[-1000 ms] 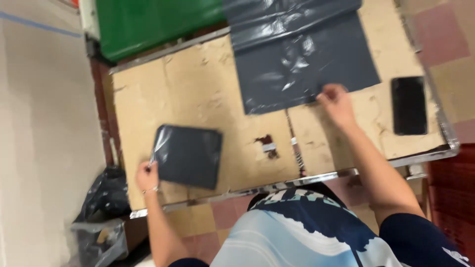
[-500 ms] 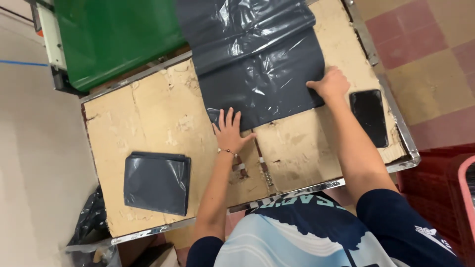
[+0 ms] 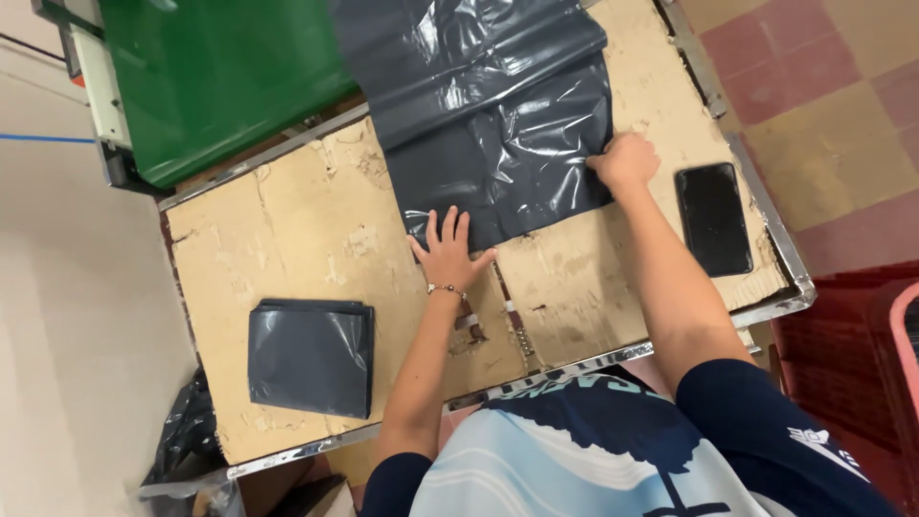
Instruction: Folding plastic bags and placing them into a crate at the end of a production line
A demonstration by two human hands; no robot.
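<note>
- The left hand (image 3: 448, 251) lies flat with fingers spread on the near edge of the dark grey plastic bag (image 3: 498, 163).
- The right hand (image 3: 627, 161) pinches the bag's edge at 3 o'clock, fingers curled together.
- The bag lies spread on the cardboard-topped table (image 3: 306, 230), toward 12 o'clock.
- 1 folded bag (image 3: 311, 356) lies at 8 o'clock, well apart.
- A black phone (image 3: 713, 217) lies just beside the right hand.

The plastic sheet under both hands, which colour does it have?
Dark grey and glossy, seen in the head view: the plastic sheet lies on the worn cardboard tabletop.
</note>
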